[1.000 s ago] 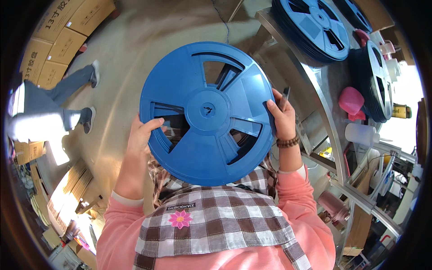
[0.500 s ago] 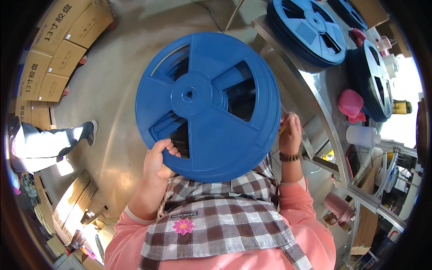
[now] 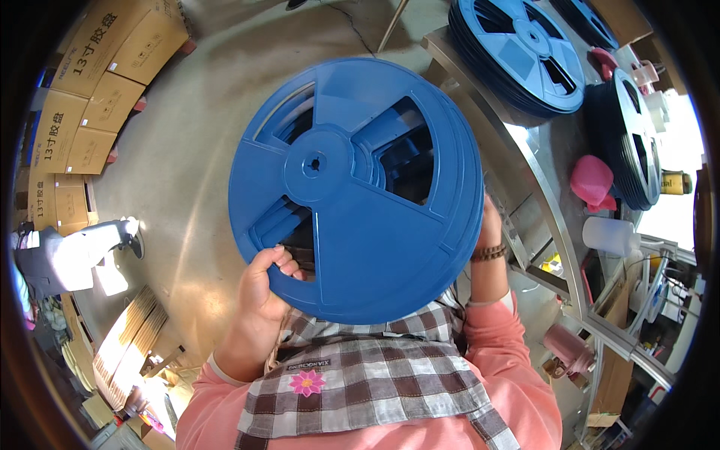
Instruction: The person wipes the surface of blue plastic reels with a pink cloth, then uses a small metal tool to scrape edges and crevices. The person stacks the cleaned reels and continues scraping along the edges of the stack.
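At chest height, large round blue plastic reel stack (image 3: 352,195) gripped at lower rim by left hand (image 3: 262,289); right hand (image 3: 489,225) mostly hidden behind rim, grip not discernible.

I'm seeing brown cardboard boxes (image 3: 79,97) stacking along the floor at my upper left, dark print showing on their sides, flattened cardboard sheets (image 3: 127,337) lying at my lower left, a small label (image 3: 311,364) with a pink flower sitting on my checked apron (image 3: 375,382)
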Available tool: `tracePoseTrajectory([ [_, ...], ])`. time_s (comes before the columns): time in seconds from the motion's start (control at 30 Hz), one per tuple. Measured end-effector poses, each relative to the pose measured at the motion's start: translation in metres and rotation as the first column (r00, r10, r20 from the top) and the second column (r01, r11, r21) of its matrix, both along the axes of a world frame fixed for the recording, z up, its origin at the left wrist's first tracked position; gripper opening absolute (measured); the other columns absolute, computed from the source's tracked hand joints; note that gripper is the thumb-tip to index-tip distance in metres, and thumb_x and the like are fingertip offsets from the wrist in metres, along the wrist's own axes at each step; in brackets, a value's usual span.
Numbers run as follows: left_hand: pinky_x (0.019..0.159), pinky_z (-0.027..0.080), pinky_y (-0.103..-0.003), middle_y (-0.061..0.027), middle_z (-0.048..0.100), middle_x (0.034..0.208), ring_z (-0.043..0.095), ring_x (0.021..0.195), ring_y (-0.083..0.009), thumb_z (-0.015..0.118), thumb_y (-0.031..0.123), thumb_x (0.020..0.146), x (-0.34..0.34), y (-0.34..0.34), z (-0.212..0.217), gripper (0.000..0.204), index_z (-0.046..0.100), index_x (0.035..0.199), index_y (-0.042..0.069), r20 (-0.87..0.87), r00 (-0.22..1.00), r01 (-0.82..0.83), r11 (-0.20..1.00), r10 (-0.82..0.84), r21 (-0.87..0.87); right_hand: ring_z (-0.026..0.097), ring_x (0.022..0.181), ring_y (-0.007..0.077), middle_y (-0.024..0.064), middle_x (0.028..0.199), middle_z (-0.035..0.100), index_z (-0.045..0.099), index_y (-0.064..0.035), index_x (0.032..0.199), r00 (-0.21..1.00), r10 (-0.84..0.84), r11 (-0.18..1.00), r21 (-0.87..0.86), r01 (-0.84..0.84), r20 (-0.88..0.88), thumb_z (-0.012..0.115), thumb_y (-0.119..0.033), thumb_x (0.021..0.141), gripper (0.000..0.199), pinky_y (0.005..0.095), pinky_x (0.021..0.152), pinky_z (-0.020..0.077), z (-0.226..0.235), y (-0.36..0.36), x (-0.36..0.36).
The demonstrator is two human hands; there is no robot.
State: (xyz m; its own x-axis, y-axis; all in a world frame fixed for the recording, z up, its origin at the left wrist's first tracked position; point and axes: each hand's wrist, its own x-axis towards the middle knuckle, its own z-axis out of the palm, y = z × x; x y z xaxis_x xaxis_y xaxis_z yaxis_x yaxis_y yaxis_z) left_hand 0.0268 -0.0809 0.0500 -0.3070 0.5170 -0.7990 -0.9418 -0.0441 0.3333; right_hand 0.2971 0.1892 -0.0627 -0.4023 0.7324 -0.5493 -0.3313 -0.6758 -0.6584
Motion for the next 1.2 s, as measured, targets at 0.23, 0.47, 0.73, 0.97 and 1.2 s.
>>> tracePoseTrajectory([
  [0.23, 0.067, 0.043, -0.032, 0.0001, 0.048, 0.066, 0.048, 0.065, -0.0134, 0.060, 0.011, 0.088, 0.013, 0.000, 0.018, 0.018, 0.050, 0.073, 0.010, 0.225, 0.974, -0.039, 0.994, 0.015, 0.104, 0.069, 0.084, 0.0159, 0.0122, 0.101, 0.070, 0.063, 0.0014, 0.115, 0.913, 0.266, 0.668, 0.624, -0.406, 0.310, 0.059, -0.011, 0.097, 0.022, 0.0261, 0.073, 0.0580, -0.009, -0.022, 0.046],
  [0.47, 0.067, 0.043, -0.032, -0.0005, 0.045, 0.066, 0.046, 0.065, -0.0140, 0.060, 0.012, 0.088, 0.025, 0.009, 0.033, 0.021, 0.048, 0.071, 0.009, 0.240, 0.971, -0.032, 0.997, 0.015, 0.066, 0.068, 0.083, 0.0156, 0.0115, 0.098, 0.070, 0.063, 0.0004, 0.116, 0.924, -0.083, 0.706, 0.676, -0.210, 0.374, 0.059, -0.020, 0.097, 0.029, 0.0262, 0.072, 0.0570, 0.041, -0.055, -0.018],
  [0.73, 0.069, 0.040, -0.032, -0.0001, 0.043, 0.064, 0.042, 0.065, -0.0143, 0.059, 0.017, 0.089, 0.029, 0.003, 0.027, 0.026, 0.046, 0.067, 0.010, 0.262, 0.965, -0.031, 0.993, 0.001, 0.112, 0.066, 0.081, 0.0151, 0.0108, 0.095, 0.069, 0.063, -0.0006, 0.116, 0.871, -0.243, 0.571, 0.789, -0.227, 0.426, 0.058, -0.031, 0.096, 0.037, 0.0262, 0.070, 0.0558, 0.079, -0.046, -0.075],
  [0.97, 0.068, 0.040, -0.032, 0.0002, 0.041, 0.065, 0.042, 0.065, -0.0129, 0.059, 0.014, 0.088, 0.028, 0.002, 0.022, 0.024, 0.045, 0.069, 0.010, 0.314, 0.949, -0.066, 0.991, 0.027, 0.115, 0.065, 0.079, 0.0147, 0.0102, 0.092, 0.069, 0.064, -0.0015, 0.117, 0.827, -0.322, 0.527, 0.813, -0.248, 0.461, 0.057, -0.040, 0.095, 0.045, 0.0262, 0.068, 0.0547, 0.106, -0.038, -0.097],
  [1.2, 0.069, 0.041, -0.033, -0.0007, 0.043, 0.066, 0.043, 0.066, -0.0141, 0.059, 0.014, 0.089, 0.028, 0.001, 0.021, 0.023, 0.046, 0.070, 0.010, 0.319, 0.947, -0.069, 0.991, 0.028, 0.118, 0.064, 0.078, 0.0144, 0.0096, 0.090, 0.068, 0.064, -0.0025, 0.118, 0.799, -0.350, 0.522, 0.810, -0.267, 0.489, 0.057, -0.049, 0.095, 0.053, 0.0262, 0.067, 0.0537, 0.120, -0.036, -0.111],
])
